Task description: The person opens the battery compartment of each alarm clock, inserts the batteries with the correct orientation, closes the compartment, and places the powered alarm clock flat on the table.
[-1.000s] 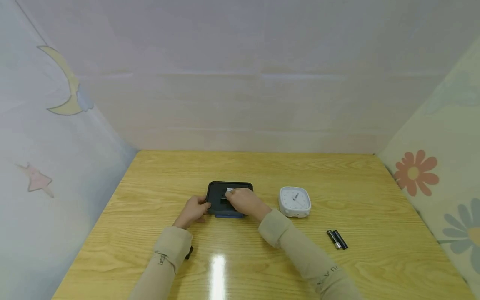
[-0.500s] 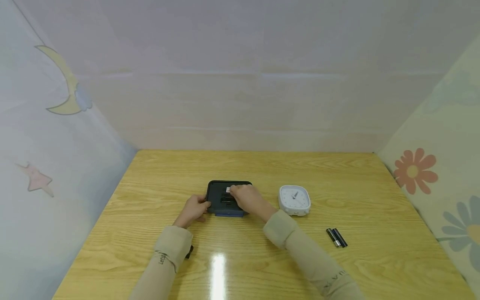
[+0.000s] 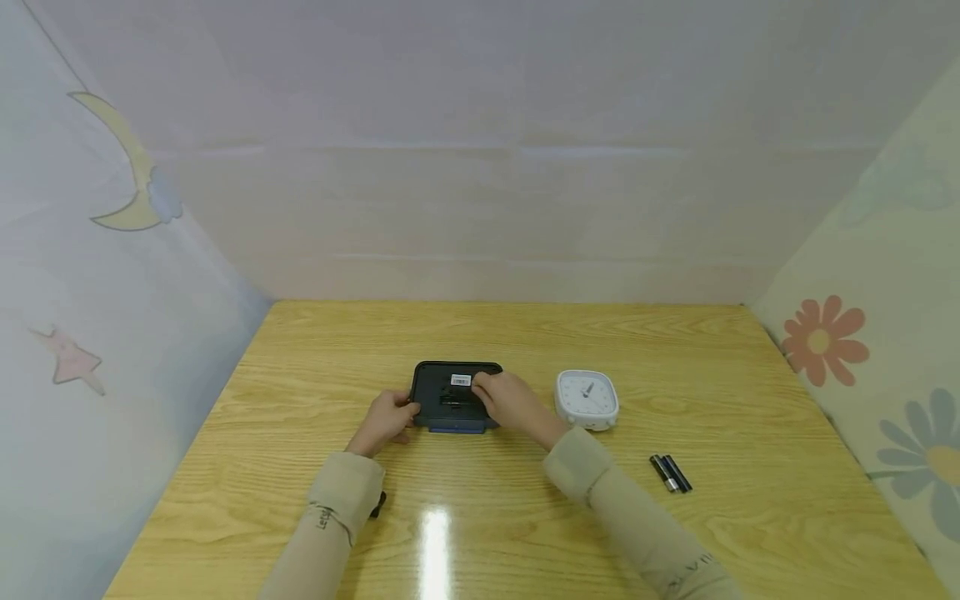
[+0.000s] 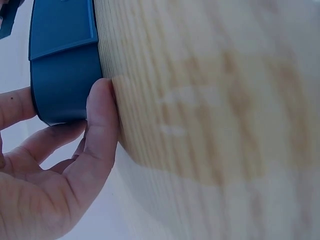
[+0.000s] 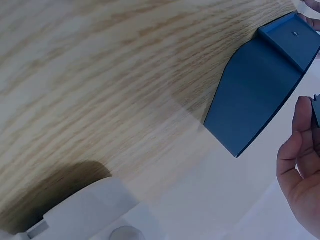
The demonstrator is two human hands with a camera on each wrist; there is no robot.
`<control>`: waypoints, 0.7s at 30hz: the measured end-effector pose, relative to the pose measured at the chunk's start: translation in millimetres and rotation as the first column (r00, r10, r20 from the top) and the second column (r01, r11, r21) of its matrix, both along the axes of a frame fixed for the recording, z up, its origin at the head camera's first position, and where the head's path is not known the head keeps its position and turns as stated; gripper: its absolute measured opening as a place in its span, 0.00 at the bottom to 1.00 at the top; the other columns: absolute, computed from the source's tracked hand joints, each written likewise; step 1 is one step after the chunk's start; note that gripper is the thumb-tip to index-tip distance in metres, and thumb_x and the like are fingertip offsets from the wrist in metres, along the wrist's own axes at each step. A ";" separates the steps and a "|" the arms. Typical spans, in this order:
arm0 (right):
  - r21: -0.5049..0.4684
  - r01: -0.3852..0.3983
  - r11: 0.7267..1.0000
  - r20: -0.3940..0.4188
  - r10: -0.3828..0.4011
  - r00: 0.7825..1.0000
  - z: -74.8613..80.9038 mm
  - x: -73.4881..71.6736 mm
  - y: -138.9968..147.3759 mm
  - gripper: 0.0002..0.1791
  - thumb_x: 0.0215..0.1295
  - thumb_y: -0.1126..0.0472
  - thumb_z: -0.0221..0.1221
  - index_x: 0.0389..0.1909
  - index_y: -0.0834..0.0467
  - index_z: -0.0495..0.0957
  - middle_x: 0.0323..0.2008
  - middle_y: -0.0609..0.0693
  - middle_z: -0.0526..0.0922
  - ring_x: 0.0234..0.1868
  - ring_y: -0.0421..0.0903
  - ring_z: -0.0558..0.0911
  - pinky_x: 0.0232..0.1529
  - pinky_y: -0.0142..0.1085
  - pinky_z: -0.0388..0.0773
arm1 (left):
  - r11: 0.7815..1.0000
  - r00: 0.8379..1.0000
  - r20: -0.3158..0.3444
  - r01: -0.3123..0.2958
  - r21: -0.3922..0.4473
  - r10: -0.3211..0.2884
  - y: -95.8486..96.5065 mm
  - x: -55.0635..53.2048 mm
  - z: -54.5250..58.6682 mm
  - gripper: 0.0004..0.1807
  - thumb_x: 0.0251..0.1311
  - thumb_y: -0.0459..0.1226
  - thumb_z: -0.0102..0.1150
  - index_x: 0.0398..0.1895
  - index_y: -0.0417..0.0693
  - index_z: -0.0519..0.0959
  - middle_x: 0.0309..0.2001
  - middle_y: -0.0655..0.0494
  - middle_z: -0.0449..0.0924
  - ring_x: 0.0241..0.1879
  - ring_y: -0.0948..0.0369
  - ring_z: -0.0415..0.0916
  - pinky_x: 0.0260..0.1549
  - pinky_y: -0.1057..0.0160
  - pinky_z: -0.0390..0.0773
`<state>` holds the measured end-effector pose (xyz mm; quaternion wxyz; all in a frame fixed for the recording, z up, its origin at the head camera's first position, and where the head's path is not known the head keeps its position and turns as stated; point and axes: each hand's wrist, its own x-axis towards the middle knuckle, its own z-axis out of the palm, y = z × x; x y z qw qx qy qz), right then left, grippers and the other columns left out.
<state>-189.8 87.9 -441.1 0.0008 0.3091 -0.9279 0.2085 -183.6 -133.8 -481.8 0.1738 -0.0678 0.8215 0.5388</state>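
Observation:
A dark blue, rounded-rectangular device lies with its back up, showing a white label and a dark battery slot. My left hand grips its left end, thumb and fingers on either side of the casing in the left wrist view. Over the device's right half, my right hand pinches a small dark cover piece with a notched edge, mostly cut off by the right wrist view's border. The fingers of my right hand are curled there, apart from the device.
A white alarm clock stands right of the device. Two batteries lie side by side farther right. A small black object is partly hidden by my left sleeve. The wooden table meets patterned cloth walls.
My right hand has shifted right across the device's back, uncovering the label and more of the slot. My left hand keeps its grip on the left end.

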 end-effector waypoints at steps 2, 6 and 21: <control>0.003 -0.002 1.000 0.008 0.002 1.000 -0.5 1.2 2.4 0.08 0.68 0.64 0.49 0.33 0.60 0.75 0.17 0.44 0.70 0.16 0.36 0.65 0.21 0.30 0.65 | 1.000 1.000 -0.002 0.003 0.000 -0.003 0.1 -0.2 -0.2 0.25 0.63 0.34 0.47 0.63 0.34 0.63 0.43 0.42 0.74 0.32 0.56 0.72 0.24 0.59 0.78; 0.026 -0.031 0.999 -0.015 0.032 0.999 -0.3 5.4 6.4 0.08 0.67 0.64 0.49 0.29 0.59 0.73 0.15 0.44 0.68 0.16 0.36 0.64 0.20 0.29 0.64 | 1.000 1.000 0.000 0.004 0.001 -0.004 -0.9 -0.2 0.1 0.26 0.64 0.34 0.48 0.64 0.34 0.61 0.47 0.40 0.73 0.33 0.55 0.72 0.23 0.59 0.78; 0.072 -0.038 0.997 0.052 0.034 0.998 -5.7 20.8 18.1 0.07 0.67 0.62 0.50 0.32 0.57 0.76 0.19 0.42 0.72 0.19 0.36 0.68 0.22 0.29 0.67 | 1.000 1.000 -0.011 0.006 -0.005 -0.006 -1.4 -0.7 1.1 0.25 0.63 0.34 0.47 0.63 0.34 0.62 0.42 0.42 0.74 0.33 0.55 0.72 0.23 0.58 0.78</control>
